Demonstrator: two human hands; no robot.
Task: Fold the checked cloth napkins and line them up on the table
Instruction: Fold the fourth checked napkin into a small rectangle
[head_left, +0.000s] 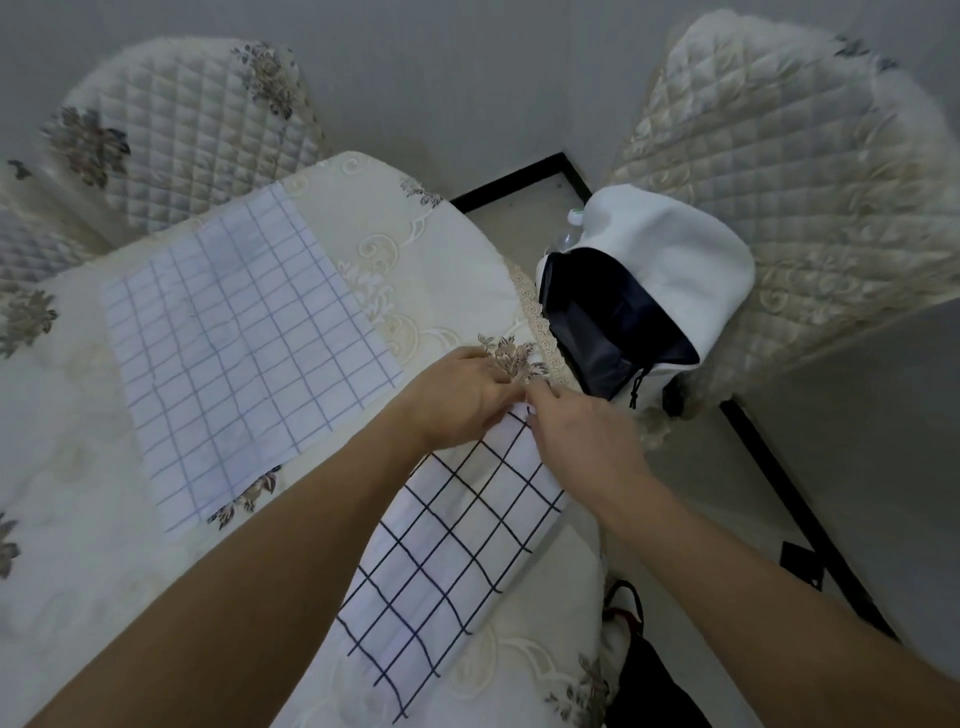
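Head view: squaring the far edge

At centre right we see the left hand (462, 400) and right hand (576, 431) meet, fingers curled, pinching the far end of the dark-checked napkin (457, 551), a folded strip on the worktop (78, 519). We should align its corners before creasing. The blue-checked napkin (244, 332) lies flat at upper left.

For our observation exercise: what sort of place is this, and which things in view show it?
Probably a home dining corner: an embroidered, lace-edged tablecloth, two chairs in quilted floral covers, and a black-checked napkin pinched by the left hand and right hand.
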